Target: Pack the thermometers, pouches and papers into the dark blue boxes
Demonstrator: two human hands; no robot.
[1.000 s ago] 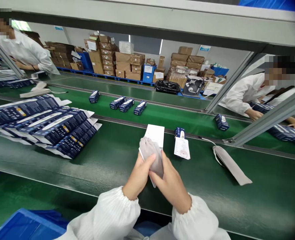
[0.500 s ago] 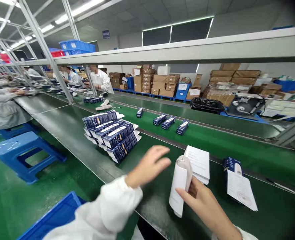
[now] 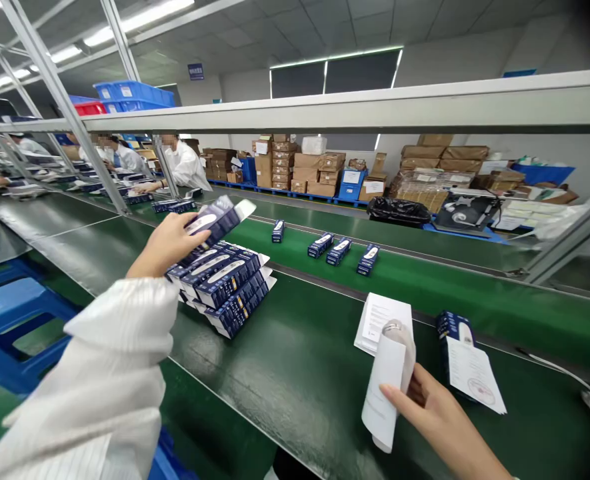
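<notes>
the left grip (image 3: 171, 243), left of centre in the frame, is clasped around a blue box (image 3: 217, 221) with a white flap sticking out at its far end; the box is a little blurred and tilted just above the pile of boxes (image 3: 229, 290), and whether it touches them is hard to tell. the right grip (image 3: 432, 403), at the lower right of the frame, is grasping a grey pouch (image 3: 407, 341) with a white sheet (image 3: 383, 393) curled around its near side, thumb on the paper and the other fingers partly hidden behind. pouch and sheet stand at a slant over the dark green tabletop (image 3: 285, 360), in front of a stack of papers (image 3: 385, 313) that they partly cover. just beyond the right grip, toward the right edge, another blue box (image 3: 455, 327) lies with a printed leaflet (image 3: 475, 377) across it, showing a round red stamp. a pale cord (image 3: 557, 370) runs near the right edge. on the bright green belt (image 3: 415, 287), across the middle of the frame, lie four small boxes (image 3: 339, 251). at the upper left, a co-worker in a white coat (image 3: 187, 165) leans over the line.
</notes>
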